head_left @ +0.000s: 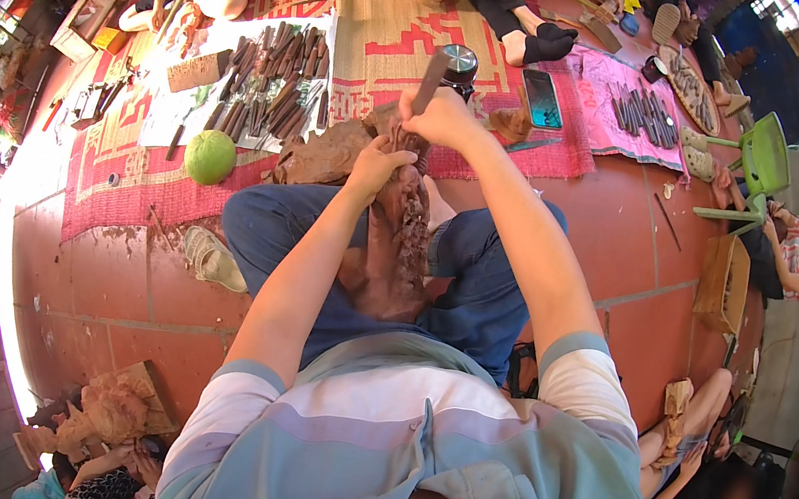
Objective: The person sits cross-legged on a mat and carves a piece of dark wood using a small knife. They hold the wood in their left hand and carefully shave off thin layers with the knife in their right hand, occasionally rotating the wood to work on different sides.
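A reddish-brown wood carving [396, 234] stands between my bent legs, its smooth lower part against my lap and its upper part deeply cut. My right hand [445, 119] is closed round the dark handle of a carving chisel [432, 80], which points up and away from me. The chisel's lower end is hidden by my hands and the wood. Just below and to the left, my left hand [376, 168] is wrapped on the carving's top, thumb toward the chisel. Whether its fingers also touch the blade, I cannot tell.
Many dark-handled chisels [275, 82] lie on a white cloth ahead left, others [644, 115] on a pink cloth ahead right. Nearby are a green round fruit [210, 157], a wood block [316, 158], a phone [542, 100], a round metal-topped container [459, 64] and a green chair [760, 161]. Several people sit around.
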